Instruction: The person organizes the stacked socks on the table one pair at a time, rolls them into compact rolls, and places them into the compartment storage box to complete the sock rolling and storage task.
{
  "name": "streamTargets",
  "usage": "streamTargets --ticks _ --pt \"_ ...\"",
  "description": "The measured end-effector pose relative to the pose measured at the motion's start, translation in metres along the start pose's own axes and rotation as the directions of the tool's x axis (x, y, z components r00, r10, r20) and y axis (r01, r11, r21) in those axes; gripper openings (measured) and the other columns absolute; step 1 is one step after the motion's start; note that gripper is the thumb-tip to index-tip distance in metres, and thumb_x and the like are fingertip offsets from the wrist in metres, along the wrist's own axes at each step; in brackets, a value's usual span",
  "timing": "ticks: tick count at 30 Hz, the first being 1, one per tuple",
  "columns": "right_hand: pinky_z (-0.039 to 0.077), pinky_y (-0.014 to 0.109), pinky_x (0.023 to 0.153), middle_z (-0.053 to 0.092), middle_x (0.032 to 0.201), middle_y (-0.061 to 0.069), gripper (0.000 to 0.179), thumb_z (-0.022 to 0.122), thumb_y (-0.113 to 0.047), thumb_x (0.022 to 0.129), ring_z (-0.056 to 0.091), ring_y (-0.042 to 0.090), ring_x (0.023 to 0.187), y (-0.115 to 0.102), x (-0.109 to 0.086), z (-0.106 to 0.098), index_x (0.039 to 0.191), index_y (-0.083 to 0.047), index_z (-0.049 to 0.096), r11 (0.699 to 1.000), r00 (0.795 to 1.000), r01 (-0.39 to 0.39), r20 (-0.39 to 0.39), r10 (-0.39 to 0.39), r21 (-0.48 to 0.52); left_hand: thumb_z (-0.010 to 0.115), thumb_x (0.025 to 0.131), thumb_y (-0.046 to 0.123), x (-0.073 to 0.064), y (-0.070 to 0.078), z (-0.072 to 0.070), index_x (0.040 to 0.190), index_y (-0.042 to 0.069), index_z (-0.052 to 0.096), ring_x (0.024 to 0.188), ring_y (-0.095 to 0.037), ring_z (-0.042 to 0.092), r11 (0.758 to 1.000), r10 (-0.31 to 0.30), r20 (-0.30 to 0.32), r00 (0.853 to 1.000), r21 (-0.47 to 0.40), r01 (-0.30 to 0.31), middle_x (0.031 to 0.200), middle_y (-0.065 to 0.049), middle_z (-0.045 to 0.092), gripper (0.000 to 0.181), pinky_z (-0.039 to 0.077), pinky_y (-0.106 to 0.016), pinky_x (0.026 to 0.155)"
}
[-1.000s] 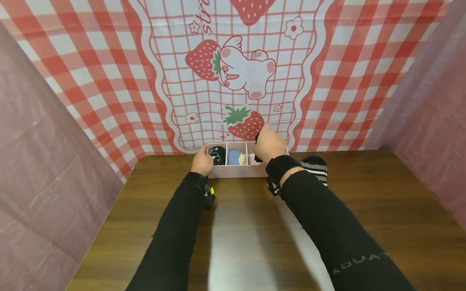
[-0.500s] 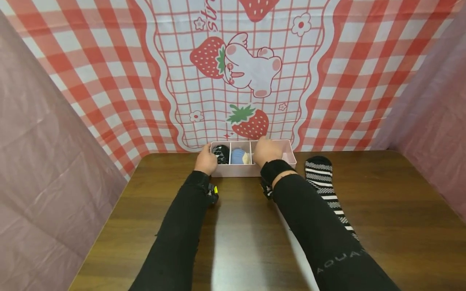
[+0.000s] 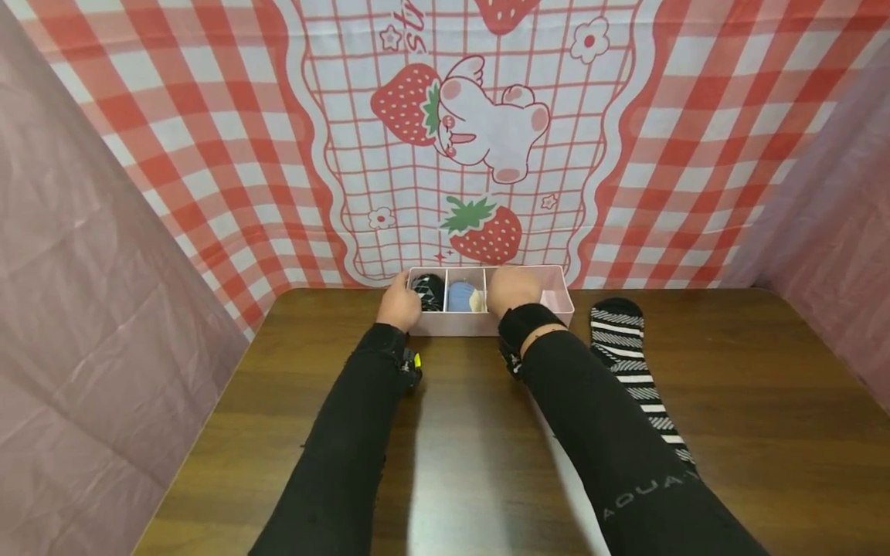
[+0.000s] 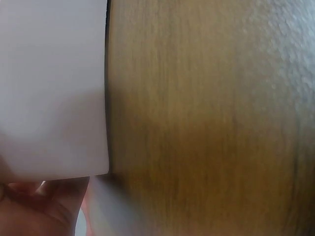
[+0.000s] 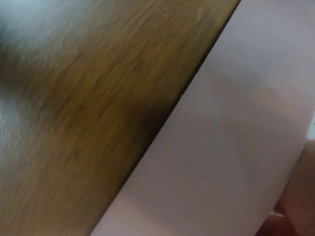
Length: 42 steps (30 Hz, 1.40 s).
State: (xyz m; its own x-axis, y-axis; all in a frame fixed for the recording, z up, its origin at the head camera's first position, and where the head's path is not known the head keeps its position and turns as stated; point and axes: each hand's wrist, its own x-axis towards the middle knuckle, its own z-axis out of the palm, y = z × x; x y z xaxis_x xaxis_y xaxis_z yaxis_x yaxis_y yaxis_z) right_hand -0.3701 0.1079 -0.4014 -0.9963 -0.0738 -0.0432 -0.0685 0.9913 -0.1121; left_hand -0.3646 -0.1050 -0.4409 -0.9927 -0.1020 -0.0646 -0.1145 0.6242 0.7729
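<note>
A long pale pink divided box (image 3: 455,324) stands at the back of the table. My left hand (image 3: 399,305) grips its left end, the thumb at the rim; in the left wrist view part of that hand (image 4: 42,209) shows past the box's end. A black bundled sock with white lines (image 3: 428,292) sits in the leftmost compartment. Beside it is a blue bundled sock with a cream patch (image 3: 462,296). My right hand (image 3: 514,289) reaches down into the box right of the blue sock. Its fingers, and anything under them, are hidden.
A black and white striped sock (image 3: 629,363) lies flat on the wooden table (image 3: 751,401), right of the box and partly under the right sleeve. Behind the box hangs a red checked strawberry cloth (image 3: 480,232). Pink cloths (image 3: 104,309) flank the table.
My right hand, with a bit of black showing at its fingers earlier, has lowered into the box. More of the striped sock shows. The left hand keeps its grip; the view has shifted slightly.
</note>
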Motion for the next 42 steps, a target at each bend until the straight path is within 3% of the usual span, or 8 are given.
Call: streamTargets --ticks 9,17,20,24,29,32,37,42 --pt "0.056 0.047 0.066 0.072 0.094 0.015 0.026 0.059 -0.023 0.094 0.066 0.03 0.078 0.013 -0.003 -0.002 0.08 -0.006 0.074 0.998 0.998 0.061 0.007 -0.061 0.001 0.03 0.107 0.009 0.001 0.004 0.001 0.162 0.012 0.029 0.114 -0.035 0.058 1.0 0.028 0.027 0.999 -0.013 -0.027 0.152 -0.019 0.049 0.056 0.046 -0.048 0.093" --pt "0.055 0.046 0.074 0.07 0.092 0.012 0.026 0.055 -0.016 0.096 0.063 0.028 0.08 0.001 -0.036 -0.014 0.077 -0.007 0.07 0.968 0.969 0.246 0.051 -0.243 -0.057 0.047 0.097 0.007 -0.008 0.016 -0.016 0.159 0.004 0.033 0.115 -0.039 0.061 0.939 0.215 -0.055 0.975 0.287 -0.191 0.147 -0.021 0.053 0.064 0.051 -0.051 0.095" --pt "0.055 0.049 0.082 0.069 0.1 0.013 0.018 0.063 -0.02 0.095 0.066 0.031 0.089 0.005 -0.059 -0.028 0.094 -0.003 0.071 0.935 0.939 0.343 0.01 -0.344 -0.09 0.058 0.092 0.003 -0.018 0.042 -0.021 0.157 0.004 0.036 0.111 -0.039 0.063 0.835 0.45 -0.082 0.889 0.391 -0.387 0.146 -0.02 0.051 0.069 0.053 -0.051 0.09" --pt "0.055 0.05 0.081 0.066 0.099 0.012 0.026 0.074 -0.024 0.09 0.067 0.032 0.092 0.028 -0.096 -0.043 0.105 -0.003 0.067 0.868 0.873 0.476 -0.037 -0.486 -0.142 0.061 0.09 -0.002 -0.053 0.089 -0.022 0.146 0.001 0.049 0.119 -0.032 0.06 0.616 0.716 0.003 0.698 0.466 -0.635 0.143 -0.016 0.053 0.058 0.052 -0.041 0.096" --pt "0.055 0.048 0.068 0.062 0.086 0.008 0.027 0.081 -0.025 0.086 0.065 0.03 0.08 0.08 -0.137 -0.048 0.095 -0.005 0.065 0.798 0.813 0.558 -0.04 -0.58 -0.23 0.064 0.086 0.0 -0.119 0.134 -0.002 0.133 0.005 0.06 0.117 -0.022 0.061 0.412 0.853 0.149 0.499 0.394 -0.822 0.13 -0.008 0.063 0.048 0.051 -0.033 0.097" --pt "0.055 0.048 0.069 0.061 0.087 0.007 0.027 0.082 -0.023 0.084 0.065 0.03 0.081 0.118 -0.152 -0.046 0.098 -0.005 0.067 0.792 0.807 0.566 -0.039 -0.589 -0.228 0.063 0.086 0.004 -0.161 0.15 0.019 0.131 0.009 0.064 0.115 -0.017 0.061 0.308 0.861 0.298 0.411 0.338 -0.889 0.125 -0.002 0.065 0.045 0.048 -0.029 0.099" --pt "0.055 0.051 0.08 0.064 0.103 0.011 0.027 0.079 -0.023 0.09 0.065 0.033 0.095 0.168 -0.152 -0.04 0.108 -0.004 0.07 0.84 0.85 0.524 0.023 -0.526 -0.144 0.061 0.097 0.021 -0.205 0.161 0.057 0.136 0.015 0.065 0.126 -0.011 0.055 0.164 0.778 0.54 0.322 0.321 -0.933 0.136 0.003 0.061 0.04 0.039 -0.022 0.108" --pt "0.043 0.063 0.103 0.055 0.142 0.028 0.052 0.072 -0.02 0.096 0.052 0.048 0.13 0.199 -0.143 -0.029 0.14 0.004 0.058 0.892 0.888 0.45 0.125 -0.443 -0.034 0.053 0.106 0.042 -0.224 0.154 0.096 0.16 0.019 0.039 0.149 -0.007 0.028 0.177 0.578 0.752 0.315 0.262 -0.949 0.166 0.001 0.031 0.061 0.023 -0.018 0.116"
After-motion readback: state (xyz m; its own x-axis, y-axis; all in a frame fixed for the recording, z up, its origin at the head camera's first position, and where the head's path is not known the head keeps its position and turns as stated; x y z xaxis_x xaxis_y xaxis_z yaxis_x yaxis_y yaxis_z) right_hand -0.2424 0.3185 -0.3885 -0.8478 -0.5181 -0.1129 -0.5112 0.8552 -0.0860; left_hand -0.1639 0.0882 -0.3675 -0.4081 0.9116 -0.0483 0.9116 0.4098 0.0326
